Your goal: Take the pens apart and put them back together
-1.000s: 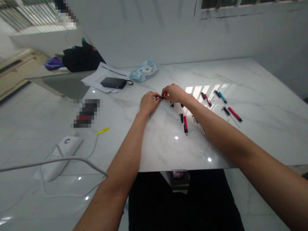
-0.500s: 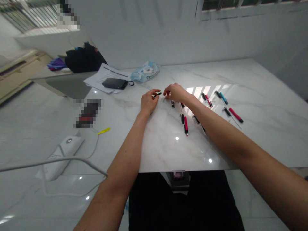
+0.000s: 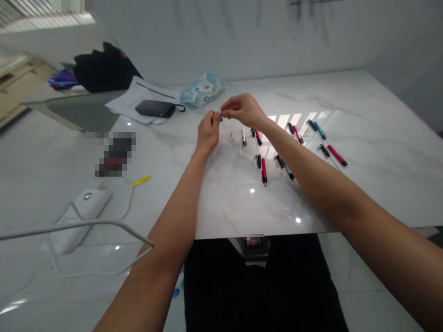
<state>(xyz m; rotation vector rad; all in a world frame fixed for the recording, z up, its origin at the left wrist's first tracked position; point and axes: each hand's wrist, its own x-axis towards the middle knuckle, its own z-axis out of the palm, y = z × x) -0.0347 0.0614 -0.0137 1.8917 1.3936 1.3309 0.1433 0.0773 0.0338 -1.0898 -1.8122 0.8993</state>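
Observation:
My left hand [image 3: 208, 131] is closed around a black pen part, mostly hidden by the fingers. Thumb and forefinger of my right hand [image 3: 245, 109] pinch at its upper end, where a tiny dark, shiny bit [image 3: 222, 114] shows; what the right fingers hold is too small to name. Below the right hand lie a clear and black pen piece [image 3: 244, 138] and a red pen barrel [image 3: 258, 137]. Nearer me are another red barrel [image 3: 264, 169] with a black piece [image 3: 259, 161] beside it, and a set with a blue barrel partly behind my right forearm.
Disassembled pens, including a teal barrel [image 3: 320, 130] and a red barrel [image 3: 337, 155], lie at the right. Behind my left hand are a blue wipes packet [image 3: 203, 91], papers [image 3: 124, 99] and a black power bank [image 3: 155, 108]. A white power strip [image 3: 83, 216] and cable sit at left.
My right hand has come over to the left hand, and their fingertips now meet at the pen part. Both hands are raised slightly. The camera view has shifted a little.

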